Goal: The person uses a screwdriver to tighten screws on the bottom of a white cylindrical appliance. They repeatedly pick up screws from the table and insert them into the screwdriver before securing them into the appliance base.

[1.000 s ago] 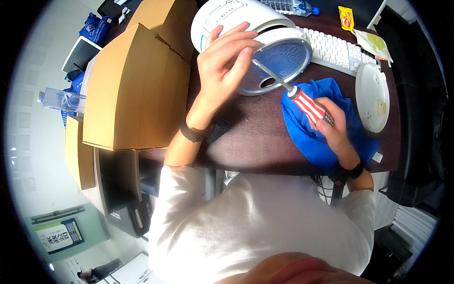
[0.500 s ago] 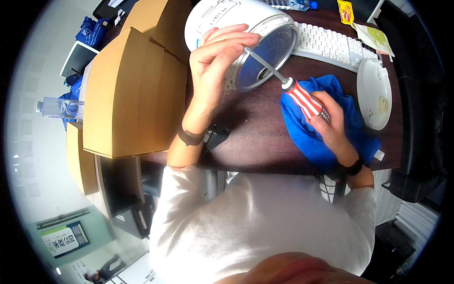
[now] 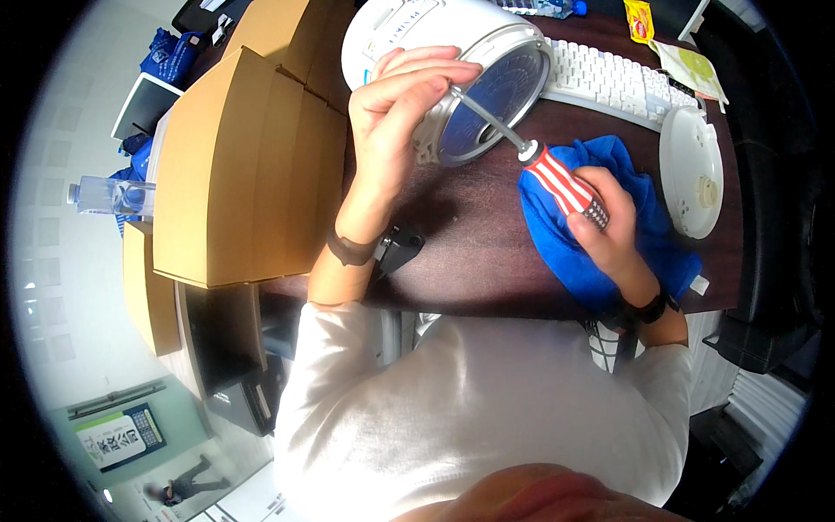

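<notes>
A white rounded appliance [image 3: 417, 39] lies on its side on the dark table, its open end with a round metal plate [image 3: 491, 109] turned toward the right. My right hand [image 3: 609, 217] is closed around the red-and-white striped handle of a screwdriver [image 3: 557, 178]. The shaft slants up and left, across the appliance's open end. With thumb and index finger together, my left hand [image 3: 396, 104] pinches the shaft near its tip, beside the appliance's rim. Whether a screw is also between those fingers is hidden. Beneath my right hand lies a blue cloth [image 3: 557, 235].
A round white cover [image 3: 678, 174] with a beige fitting stands to the right. Beyond it are a white keyboard [image 3: 600, 83], a yellow packet [image 3: 639, 22] and a water bottle [image 3: 544, 7]. Large cardboard boxes [image 3: 243, 174] border the left, and a small black object [image 3: 400, 248] lies by my left wrist.
Both hands and the screwdriver hold nearly the same pose at the appliance's rim. The view has shifted very slightly. A distant person at the lower left has changed position.
</notes>
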Tool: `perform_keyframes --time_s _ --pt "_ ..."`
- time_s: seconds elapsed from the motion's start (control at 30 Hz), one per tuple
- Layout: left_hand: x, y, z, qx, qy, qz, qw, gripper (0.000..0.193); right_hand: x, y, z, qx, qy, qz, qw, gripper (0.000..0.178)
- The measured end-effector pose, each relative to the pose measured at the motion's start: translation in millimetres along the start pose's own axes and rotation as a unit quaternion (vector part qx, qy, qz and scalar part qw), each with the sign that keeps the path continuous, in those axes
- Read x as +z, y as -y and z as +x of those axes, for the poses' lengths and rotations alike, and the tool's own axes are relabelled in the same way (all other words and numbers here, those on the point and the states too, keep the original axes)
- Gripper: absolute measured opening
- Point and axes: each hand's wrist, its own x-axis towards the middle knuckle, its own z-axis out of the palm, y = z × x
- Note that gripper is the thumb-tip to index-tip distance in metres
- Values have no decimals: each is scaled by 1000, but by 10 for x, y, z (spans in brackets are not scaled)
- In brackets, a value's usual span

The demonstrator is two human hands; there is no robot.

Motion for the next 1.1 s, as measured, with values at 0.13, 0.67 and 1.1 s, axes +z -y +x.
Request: perform_keyframes --time_s 0.13,0.67,1.1 --pt "27 17 -19 19 -7 35 999 22 44 56 -3 -65 -35 -66 995 36" --pt "48 -23 -36 -14 -26 -10 1000 22 29 37 -19 -83 -32 -77 993 37" --pt "24 21 -59 21 5 39 999 19 17 -46 -57 126 68 216 966 36"
